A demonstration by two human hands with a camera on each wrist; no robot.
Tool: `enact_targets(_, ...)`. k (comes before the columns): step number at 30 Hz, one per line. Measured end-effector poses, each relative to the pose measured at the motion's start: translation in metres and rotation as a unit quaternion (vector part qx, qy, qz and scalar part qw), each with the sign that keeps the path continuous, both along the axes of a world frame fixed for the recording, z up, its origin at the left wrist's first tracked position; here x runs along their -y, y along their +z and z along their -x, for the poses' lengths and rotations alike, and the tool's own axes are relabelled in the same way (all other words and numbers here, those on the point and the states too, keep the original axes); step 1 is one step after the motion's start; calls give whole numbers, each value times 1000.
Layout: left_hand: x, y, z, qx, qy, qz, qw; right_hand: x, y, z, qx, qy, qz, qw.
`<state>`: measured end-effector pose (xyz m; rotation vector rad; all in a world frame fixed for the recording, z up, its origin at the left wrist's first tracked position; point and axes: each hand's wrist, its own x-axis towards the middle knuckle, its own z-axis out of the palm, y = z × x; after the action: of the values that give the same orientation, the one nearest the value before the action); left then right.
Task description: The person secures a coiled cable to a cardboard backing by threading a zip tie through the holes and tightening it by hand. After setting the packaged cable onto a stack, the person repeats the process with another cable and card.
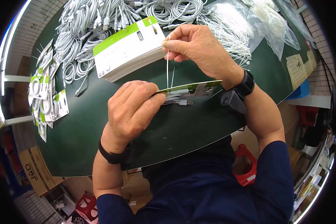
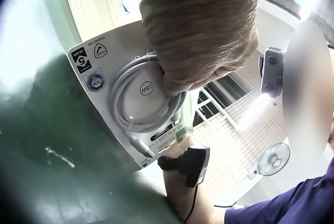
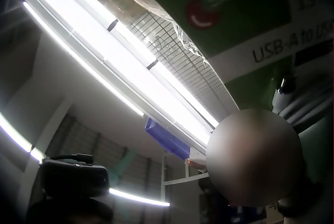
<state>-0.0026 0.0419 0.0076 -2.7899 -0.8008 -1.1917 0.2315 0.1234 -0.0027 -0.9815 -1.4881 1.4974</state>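
My left hand (image 1: pixel 132 108) grips a packaging card (image 1: pixel 207 89) by its edge, with a coiled pale grey USB cable (image 1: pixel 173 98) against it. In the left wrist view, the cable coil (image 2: pixel 119 99) lies on the card's white printed side, and the thumb or a finger presses on it. Above the card, my right hand (image 1: pixel 198 46) pinches the upper end of a white cable tie (image 1: pixel 167 71) between thumb and forefinger. Both the tie and a second thin white end rise from behind the card's upper edge. The card's green printed side (image 3: pixel 245 41) fills the right wrist view's upper corner.
Behind the hands lies a stack of green-and-white cards (image 1: pixel 128 48). Many coiled cables (image 1: pixel 82 22) are heaped at the back left, loose cable ties (image 1: pixel 227 30) at the back right beside plastic bags (image 1: pixel 274 26). Carded cables (image 1: pixel 44 97) pile up on the green table's (image 1: pixel 86 149) left.
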Motion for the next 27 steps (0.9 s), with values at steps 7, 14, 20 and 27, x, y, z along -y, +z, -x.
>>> enact_targets(7,0,-2,3,-3,-5,-13,1000,4,3,3,-3,13,23,1000)
enact_targets(14,2,3,2,-6,6,2,1000,6,8,4,-7,141,63,988)
enact_targets(20,5,9,-3,-17,25,-40,999,7,11,1,-24,236,96,967)
enact_targets(27,7,11,-5,-33,9,-23,999,7,10,0,-21,263,137,955)
